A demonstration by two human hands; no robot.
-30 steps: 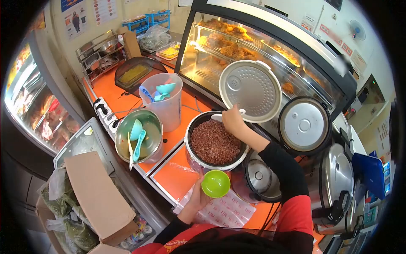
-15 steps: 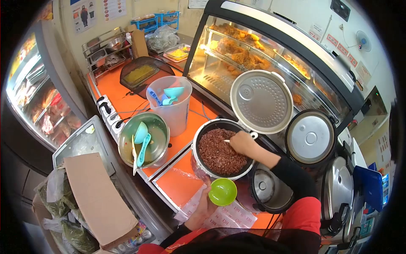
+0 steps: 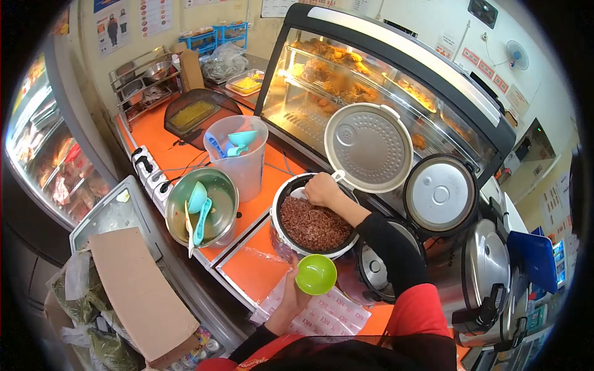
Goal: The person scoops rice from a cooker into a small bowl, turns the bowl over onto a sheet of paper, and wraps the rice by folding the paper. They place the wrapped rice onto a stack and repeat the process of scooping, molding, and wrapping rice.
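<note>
My left hand [image 3: 293,297] is closed around the side of a lime-green bowl [image 3: 316,274], its inside turned up with nothing in it. The bowl is just in front of an open rice cooker [image 3: 276,230] full of reddish-brown rice [image 3: 312,224]. Over the far side of the pot, my right hand [image 3: 322,189] is closed on a white rice paddle [image 3: 298,193], mostly hidden by the fingers and the pot rim. The cooker's raised lid [image 3: 369,148] leans back behind it.
A steel pot [image 3: 175,213] holds turquoise ladles, left of the cooker. Behind it stands a translucent pitcher [image 3: 250,170] with scoops. More cookers [image 3: 479,266] line the right. A heated display case [image 3: 346,80] stands at the back. Printed wrapping sheets [image 3: 328,315] lie in front.
My right hand has moved with the paddle from the right part of the rice to the pot's far rim. My left hand keeps the bowl near the cooker's front. The view has shifted slightly.
</note>
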